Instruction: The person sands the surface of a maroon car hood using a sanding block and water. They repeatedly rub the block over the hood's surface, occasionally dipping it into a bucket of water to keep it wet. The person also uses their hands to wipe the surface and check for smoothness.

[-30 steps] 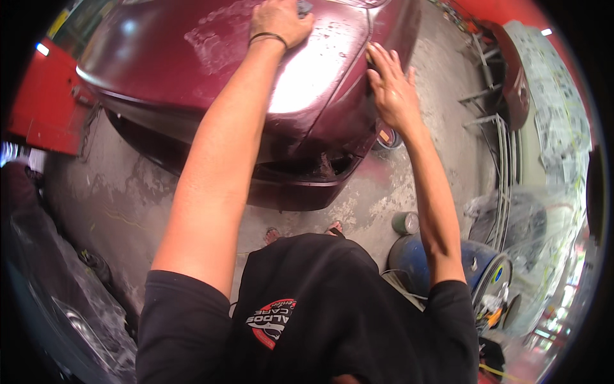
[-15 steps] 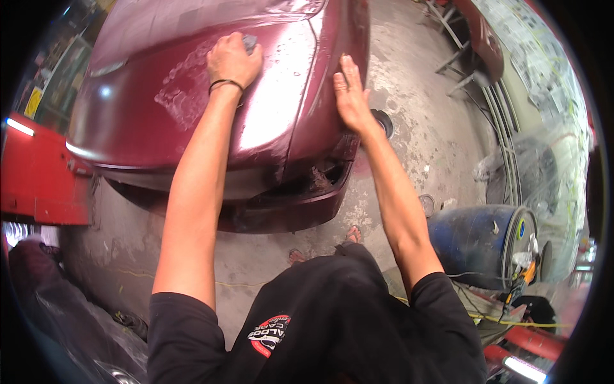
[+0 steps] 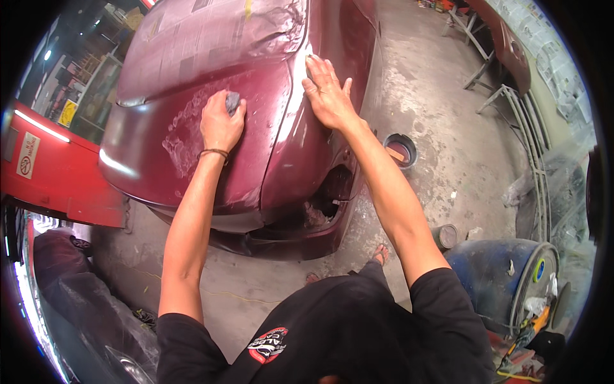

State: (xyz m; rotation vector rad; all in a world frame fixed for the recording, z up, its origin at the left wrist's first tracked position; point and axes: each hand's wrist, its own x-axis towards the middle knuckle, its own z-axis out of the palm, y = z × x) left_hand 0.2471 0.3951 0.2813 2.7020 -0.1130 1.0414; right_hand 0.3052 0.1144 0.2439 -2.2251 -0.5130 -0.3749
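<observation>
My left hand (image 3: 220, 127) is closed around a folded grey piece (image 3: 232, 102) that looks like sandpaper. It rests on the broad dark red panel of a car (image 3: 246, 150), beside a patch of pale, wet-looking residue (image 3: 182, 141). My right hand (image 3: 327, 93) lies flat with its fingers stretched forward and the thumb out, on the shiny edge along the panel seam. Whether anything lies under its fingertips is hard to make out. Below it, the corner of the car has an open lamp recess (image 3: 329, 198).
Masking sheets (image 3: 211, 38) cover the car's glass. On the floor at right stand a black bucket (image 3: 409, 150), a small can (image 3: 446, 236) and a blue drum (image 3: 489, 275). Metal stands (image 3: 476, 70) hold a red panel farther back. A red cabinet-like structure (image 3: 64, 173) is at left.
The view has shifted. My right hand has moved inward from the car's outer side to the panel seam. My left hand still grips the grey piece, slightly nearer me on the panel.
</observation>
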